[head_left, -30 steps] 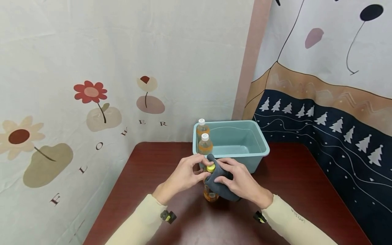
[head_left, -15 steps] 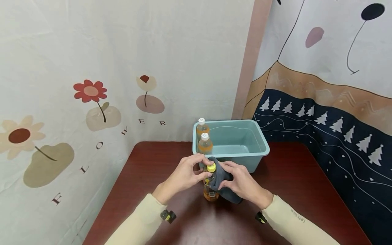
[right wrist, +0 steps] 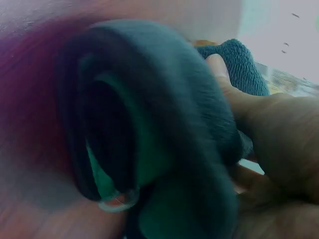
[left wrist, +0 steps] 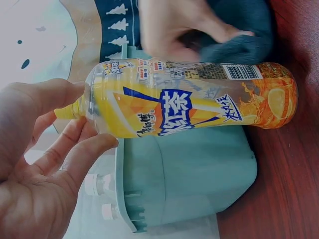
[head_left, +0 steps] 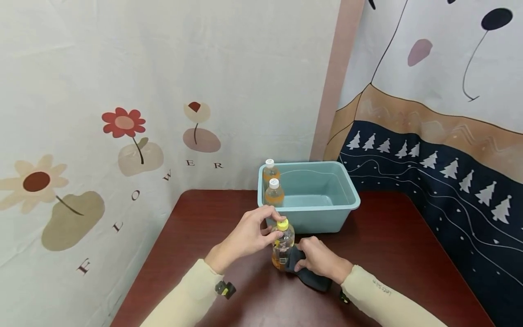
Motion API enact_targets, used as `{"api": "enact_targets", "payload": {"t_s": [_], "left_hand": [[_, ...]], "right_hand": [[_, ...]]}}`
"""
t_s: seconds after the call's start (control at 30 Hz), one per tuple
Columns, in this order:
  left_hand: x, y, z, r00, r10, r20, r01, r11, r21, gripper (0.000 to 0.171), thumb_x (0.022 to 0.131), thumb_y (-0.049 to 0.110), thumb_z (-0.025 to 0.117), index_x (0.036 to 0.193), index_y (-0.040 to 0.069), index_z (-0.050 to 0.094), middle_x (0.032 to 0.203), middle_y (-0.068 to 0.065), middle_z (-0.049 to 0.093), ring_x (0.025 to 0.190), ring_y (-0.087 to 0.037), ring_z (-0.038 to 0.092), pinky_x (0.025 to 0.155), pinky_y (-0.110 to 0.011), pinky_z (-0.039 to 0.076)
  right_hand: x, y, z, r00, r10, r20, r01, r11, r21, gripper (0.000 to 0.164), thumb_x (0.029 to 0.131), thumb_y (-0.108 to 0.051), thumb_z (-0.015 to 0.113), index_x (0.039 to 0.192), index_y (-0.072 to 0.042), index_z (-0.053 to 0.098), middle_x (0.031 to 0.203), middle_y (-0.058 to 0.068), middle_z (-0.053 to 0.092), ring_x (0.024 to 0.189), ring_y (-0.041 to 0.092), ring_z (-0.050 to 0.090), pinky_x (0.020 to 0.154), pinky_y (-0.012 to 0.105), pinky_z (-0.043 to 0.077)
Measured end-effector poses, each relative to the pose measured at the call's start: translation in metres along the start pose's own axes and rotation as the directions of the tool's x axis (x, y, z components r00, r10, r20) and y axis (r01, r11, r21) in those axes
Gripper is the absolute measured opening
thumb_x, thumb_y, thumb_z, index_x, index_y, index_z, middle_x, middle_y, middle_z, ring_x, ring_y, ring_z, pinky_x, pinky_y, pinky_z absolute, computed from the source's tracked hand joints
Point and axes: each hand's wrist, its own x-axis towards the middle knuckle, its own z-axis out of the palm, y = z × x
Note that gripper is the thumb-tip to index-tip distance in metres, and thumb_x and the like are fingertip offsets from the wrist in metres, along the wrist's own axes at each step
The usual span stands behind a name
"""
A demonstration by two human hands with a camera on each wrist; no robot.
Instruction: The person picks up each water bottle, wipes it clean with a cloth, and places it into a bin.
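A clear bottle (left wrist: 174, 99) with a yellow cap (head_left: 282, 224) and a yellow-orange label stands upright on the table. My left hand (head_left: 249, 232) pinches it at the cap and neck between thumb and fingers. Low on the bottle's right side, my right hand (head_left: 320, 259) grips a dark grey cloth (head_left: 312, 278), thumb pressed into the fabric. In the left wrist view the cloth (left wrist: 239, 47) lies along the lower label, near the barcode. Folded and blurred, the cloth (right wrist: 164, 99) fills much of the right wrist view.
Behind the bottle sits a light teal bin (head_left: 318, 218). Two white-capped bottles stand inside at its left end, the nearer bottle (head_left: 274, 193) in front of the farther bottle (head_left: 270, 171). The dark red table (head_left: 220, 213) meets printed wall cloths at the back and right.
My right hand has moved down with the cloth, from beside the cap and neck to the lower part of the bottle. The left hand has stayed at the cap.
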Motion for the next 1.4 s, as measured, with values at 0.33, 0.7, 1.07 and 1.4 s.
{"api": "enact_targets", "payload": {"t_s": [0.33,0.7,1.07,1.4], "left_hand": [[0.002,0.003,0.001,0.999,0.034,-0.010,-0.034,0.999,0.017,0.029,0.099,0.006,0.094,0.119,0.015,0.075,0.135,-0.004,0.081,0.101,-0.020,0.072,0.076,-0.026,0.065],[-0.001,0.003,-0.003,0.999,0.035,-0.016,-0.034,0.998,0.044,0.027,0.099,0.007,0.095,0.120,0.016,0.080,0.128,-0.004,0.083,0.090,-0.026,0.071,0.074,-0.033,0.066],[0.000,0.002,0.002,0.998,0.035,-0.050,-0.033,0.998,0.050,0.030,0.097,0.010,0.098,0.113,0.014,0.074,0.126,-0.006,0.083,0.098,-0.025,0.076,0.076,-0.039,0.072],[0.003,0.003,0.005,0.989,0.032,-0.142,-0.022,0.997,0.078,0.024,0.090,0.016,0.102,0.107,0.018,0.085,0.113,0.000,0.070,0.086,-0.018,0.063,0.071,-0.022,0.054]], "right_hand": [[-0.003,-0.007,-0.016,0.992,0.014,-0.128,-0.002,0.996,0.093,0.036,0.092,-0.011,0.100,0.127,-0.009,0.090,0.117,0.006,0.091,0.099,0.008,0.082,0.079,0.021,0.063],[-0.008,-0.051,-0.056,0.938,-0.049,-0.342,0.049,0.999,-0.007,0.035,0.096,-0.014,0.098,0.129,-0.007,0.088,0.115,0.003,0.082,0.098,0.011,0.079,0.082,0.026,0.067],[-0.009,-0.052,-0.063,0.927,-0.059,-0.370,0.065,0.998,0.003,0.036,0.096,-0.012,0.097,0.131,-0.007,0.087,0.116,0.005,0.083,0.098,0.014,0.080,0.084,0.029,0.068],[-0.015,-0.044,-0.076,0.907,-0.039,-0.419,0.045,0.999,0.005,0.036,0.094,-0.012,0.099,0.129,-0.011,0.088,0.124,0.005,0.084,0.107,0.018,0.080,0.089,0.035,0.070]]}}
